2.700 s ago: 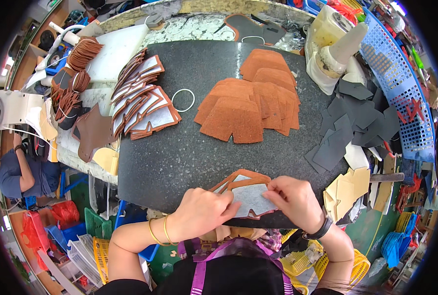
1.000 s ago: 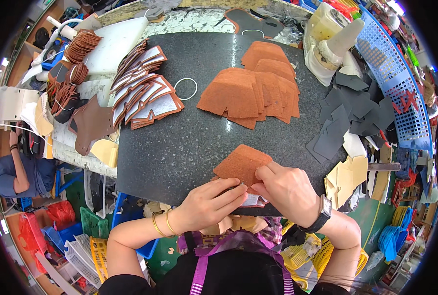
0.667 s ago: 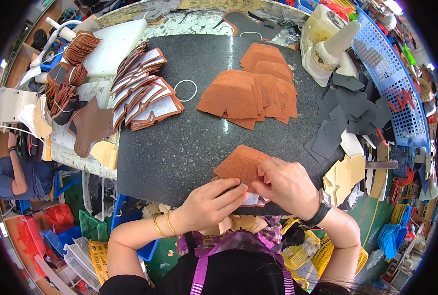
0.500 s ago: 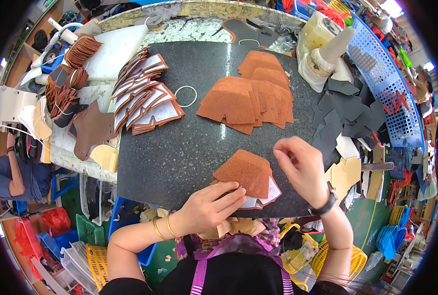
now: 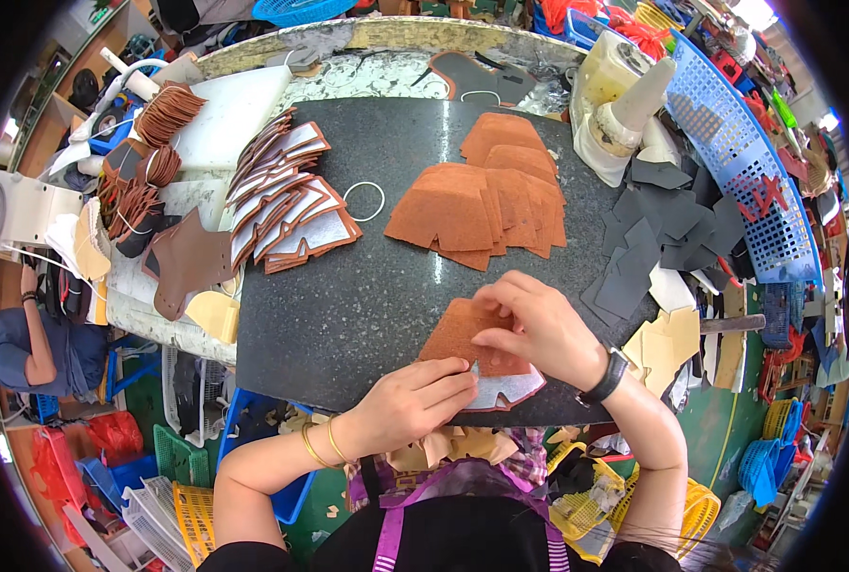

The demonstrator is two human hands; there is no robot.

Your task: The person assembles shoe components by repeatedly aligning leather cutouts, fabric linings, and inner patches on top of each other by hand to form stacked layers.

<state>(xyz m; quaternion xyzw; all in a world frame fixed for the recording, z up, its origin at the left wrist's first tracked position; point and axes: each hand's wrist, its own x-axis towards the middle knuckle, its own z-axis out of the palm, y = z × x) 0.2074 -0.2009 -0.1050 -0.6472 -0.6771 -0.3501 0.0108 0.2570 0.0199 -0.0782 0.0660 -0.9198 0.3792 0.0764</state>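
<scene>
On the dark stone slab (image 5: 348,315), the left hand (image 5: 410,405) and right hand (image 5: 539,324) press a brown leather piece (image 5: 458,334) onto a grey-lined piece (image 5: 510,389), with a stack of brown pieces (image 5: 482,200) at twelve o'clock and a white ring (image 5: 363,201) at eleven.

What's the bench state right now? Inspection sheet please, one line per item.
Surface: dark stone slab, mostly bare in the middle.
Job's things: brown leather piece laid over a white-lined piece at the near edge.
Clutter: fanned stack of lined pieces, pile of brown pieces, wire ring, grey cut-outs, thread cones.
Grippers: left hand and right hand both press on the brown piece.
Cables: nothing seen.
Surroundings: blue basket, another person's arm at left.
</scene>
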